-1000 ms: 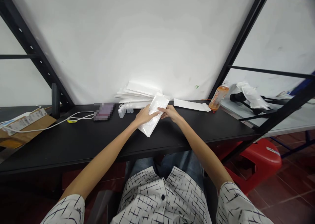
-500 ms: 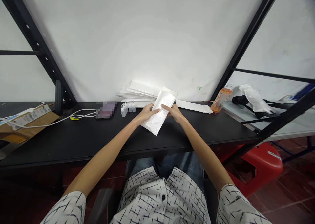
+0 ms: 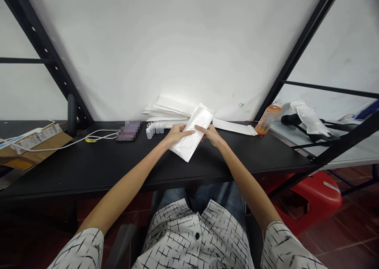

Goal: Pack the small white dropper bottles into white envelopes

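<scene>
Upper right of the frame, a plastic bottle of orange drink (image 3: 268, 120) stands on the black surface (image 3: 89, 170). Far left, a labelled cardboard parcel (image 3: 35, 142) and white cable (image 3: 89, 138). Lower right, red plastic stool (image 3: 310, 202) on the tiled floor (image 3: 349, 237).

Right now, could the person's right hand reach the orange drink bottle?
Probably yes. The right hand would first have to let go of the white padded pouch, but only a flat white envelope lies between it and the orange drink bottle, so the way looks free.
</scene>
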Tool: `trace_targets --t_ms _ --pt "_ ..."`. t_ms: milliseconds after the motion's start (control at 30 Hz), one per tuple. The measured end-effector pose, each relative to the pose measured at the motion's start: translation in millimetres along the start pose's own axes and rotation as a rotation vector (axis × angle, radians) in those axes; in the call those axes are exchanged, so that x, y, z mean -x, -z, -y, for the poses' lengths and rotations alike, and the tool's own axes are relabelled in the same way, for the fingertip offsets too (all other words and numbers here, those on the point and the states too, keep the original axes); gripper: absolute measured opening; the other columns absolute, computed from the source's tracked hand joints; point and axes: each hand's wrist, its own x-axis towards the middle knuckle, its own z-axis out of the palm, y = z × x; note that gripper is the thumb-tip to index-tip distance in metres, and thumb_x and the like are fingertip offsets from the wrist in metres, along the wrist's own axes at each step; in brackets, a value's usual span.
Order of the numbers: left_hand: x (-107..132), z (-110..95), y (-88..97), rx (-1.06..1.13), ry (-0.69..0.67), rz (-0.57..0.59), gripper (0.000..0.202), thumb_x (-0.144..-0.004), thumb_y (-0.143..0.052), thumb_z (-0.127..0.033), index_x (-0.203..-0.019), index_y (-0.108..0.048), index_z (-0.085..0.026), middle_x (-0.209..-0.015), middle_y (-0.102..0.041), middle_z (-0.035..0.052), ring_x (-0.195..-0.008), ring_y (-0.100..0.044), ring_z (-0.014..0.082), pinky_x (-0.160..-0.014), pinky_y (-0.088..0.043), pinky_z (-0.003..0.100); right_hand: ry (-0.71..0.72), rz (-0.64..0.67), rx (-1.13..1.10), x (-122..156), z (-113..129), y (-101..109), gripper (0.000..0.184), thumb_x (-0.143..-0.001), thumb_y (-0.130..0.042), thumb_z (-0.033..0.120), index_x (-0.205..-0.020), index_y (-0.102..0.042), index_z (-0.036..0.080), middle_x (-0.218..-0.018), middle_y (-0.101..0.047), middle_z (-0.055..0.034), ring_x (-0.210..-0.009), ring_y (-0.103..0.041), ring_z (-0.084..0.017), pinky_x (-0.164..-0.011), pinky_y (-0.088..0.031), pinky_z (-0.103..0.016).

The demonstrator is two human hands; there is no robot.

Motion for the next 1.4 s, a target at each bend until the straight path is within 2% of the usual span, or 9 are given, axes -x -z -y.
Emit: trace_targets --t_ms 233,533,767,867,1000,1133,1233,1333,1400 --pt "-4 8 -0.4 -0.248 -0.087 -0.02 0.054 -0.075 -0.07 -0.068 -0.074 -0.065 -0.014 -0.072 -0.066 0.0031 -0.067 -0.06 0.0166 -0.057 -0.04 0.026 -0.005 -0.02 0.044 -3 -3 3 0.048 -0.061 -0.088 0.056 -0.067 -0.068 0.014 -0.064 -0.068 -0.0059 -0.05 -0.055 -0.014 -0.042 -0.045 -0.026" --pt "-4 4 -2.9 -0.059 -0.075 -0.05 0.055 -0.062 -0.085 -0.058 -0.088 -0.071 -0.012 -0.084 -0.07 0.005 -0.076 -0.064 0.0186 -0.065 -0.046 0.029 0.002 -0.022 0.0 -2 -2 3 0.048 -0.06 -0.088 0.055 -0.07 -0.068 0.013 -0.065 -0.067 -0.0066 -0.051 -0.055 -0.014 -0.042 -0.044 -0.026" --pt "3 -3 -3.1 0.095 -0.011 -0.023 0.062 -0.052 -0.092 -0.055 -0.092 -0.074 -0.011 -0.088 -0.073 0.0064 -0.076 -0.066 0.0185 -0.067 -0.05 0.03 -0.002 0.011 -0.115 1 2 0 0.048 -0.06 -0.089 0.047 -0.088 -0.068 0.014 -0.073 -0.07 -0.0048 -0.059 -0.061 -0.017 -0.043 -0.044 -0.026" --pt "3 -1 -5.0 0.092 -0.03 -0.006 0.06 -0.055 -0.092 -0.054 -0.094 -0.075 -0.012 -0.09 -0.074 0.0074 -0.076 -0.066 0.0188 -0.066 -0.049 0.029 0.016 -0.074 -0.144 4 5 -3 0.045 -0.056 -0.091 0.037 -0.087 -0.067 0.015 -0.078 -0.072 -0.005 -0.066 -0.065 -0.019 -0.05 -0.048 -0.026" --pt "0 5 -7.7 0.026 -0.072 -0.008 0.053 -0.07 -0.08 -0.062 -0.087 -0.074 -0.012 -0.081 -0.072 0.0054 -0.073 -0.065 0.0171 -0.064 -0.047 0.027 0.054 -0.161 -0.167 3 4 -2 0.041 -0.053 -0.091 0.029 -0.083 -0.066 0.015 -0.081 -0.073 -0.0047 -0.074 -0.068 -0.021 -0.062 -0.053 -0.029" --pt "-5 6 -7.9 -0.072 -0.107 -0.082 0.056 -0.08 -0.067 -0.069 -0.073 -0.067 -0.013 -0.066 -0.064 0.0018 -0.062 -0.06 0.0139 -0.054 -0.042 0.024 0.047 -0.295 -0.237 -5 4 8 0.035 -0.058 -0.089 0.028 -0.078 -0.062 0.016 -0.062 -0.065 0.0008 -0.053 -0.058 -0.013 -0.045 -0.045 -0.024" --pt "-5 1 -4.7 0.061 -0.052 -0.201 0.059 -0.087 -0.055 -0.071 -0.082 -0.066 -0.014 -0.068 -0.066 0.0038 -0.059 -0.064 0.0154 -0.049 -0.044 0.023 0.061 -0.455 -0.405 -15 9 21 0.032 -0.066 -0.085 0.028 -0.073 -0.056 0.018 -0.051 -0.053 0.0067 -0.04 -0.043 -0.007 -0.034 -0.032 -0.019" --pt "-4 -2 0.4 0.205 0.034 -0.283 0.063 -0.094 -0.04 -0.071 -0.095 -0.066 -0.013 -0.075 -0.071 0.0068 -0.058 -0.068 0.0157 -0.048 -0.047 0.023 0.075 -0.576 -0.543 -28 19 27 0.026 -0.075 -0.08 0.024 -0.077 -0.054 0.018 -0.053 -0.054 0.0074 -0.041 -0.043 -0.005 -0.033 -0.034 -0.016" --pt "-5 0 2.0 0.193 0.069 -0.275 0.065 -0.096 -0.037 -0.07 -0.09 -0.066 -0.013 -0.071 -0.07 0.0068 -0.053 -0.066 0.0144 -0.045 -0.045 0.022 0.058 -0.618 -0.563 -42 27 22 0.023 -0.08 -0.077 0.022 -0.079 -0.054 0.019 -0.055 -0.056 0.0065 -0.043 -0.048 -0.006 -0.035 -0.039 -0.015"
